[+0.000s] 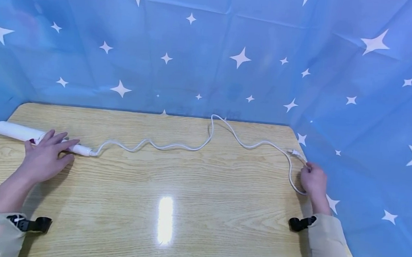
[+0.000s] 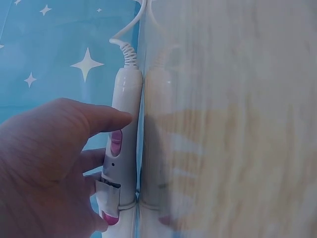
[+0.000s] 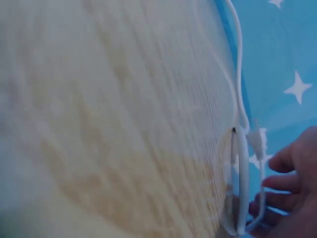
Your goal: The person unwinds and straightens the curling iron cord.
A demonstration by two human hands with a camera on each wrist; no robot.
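Note:
A white curling iron [image 1: 17,130] with pink buttons lies on the table at the left. My left hand [image 1: 45,158] is over its handle, fingers stretched across and spread, thumb on the near side. In the left wrist view the thumb overlaps the handle [image 2: 130,96], with the other fingertips by the clamp lever [image 2: 108,201]. A white cord [image 1: 175,145] winds from the handle to the right. There my right hand [image 1: 313,180] is beside the cord's end and plug [image 1: 293,152]. In the right wrist view its fingertips are at the cord, and the thumb stands apart from it.
The wooden table [image 1: 201,192] has a bright light reflection near its middle. A blue cloth [image 1: 206,31] with white stars hangs behind the table and along its right side. A dark wrist camera [image 1: 33,224] is strapped on each wrist.

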